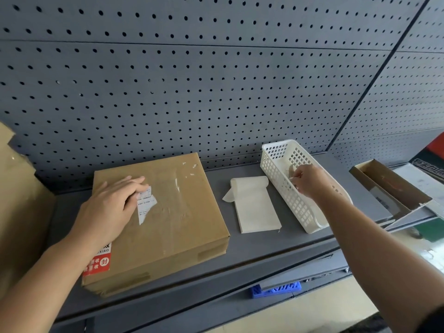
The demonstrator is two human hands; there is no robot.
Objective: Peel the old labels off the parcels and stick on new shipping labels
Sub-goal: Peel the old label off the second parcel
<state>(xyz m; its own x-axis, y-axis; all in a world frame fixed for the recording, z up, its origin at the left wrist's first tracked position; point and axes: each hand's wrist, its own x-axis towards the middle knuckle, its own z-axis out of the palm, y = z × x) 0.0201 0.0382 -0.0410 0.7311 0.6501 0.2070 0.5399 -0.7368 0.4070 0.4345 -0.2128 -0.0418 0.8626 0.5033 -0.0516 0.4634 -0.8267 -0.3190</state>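
The brown parcel point(168, 212) bears a torn, half-peeled white label point(145, 205), its top under the flat left hand point(110, 207), grip released. Right of the parcel, I cannot tell the right hand point(310, 181) grip.

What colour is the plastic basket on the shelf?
The basket is white, with perforated walls, seen best in the head view.

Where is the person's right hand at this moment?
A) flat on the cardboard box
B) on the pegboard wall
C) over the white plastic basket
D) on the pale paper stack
C: the right hand is over the open top of the white basket, while the left hand lies on the cardboard box.
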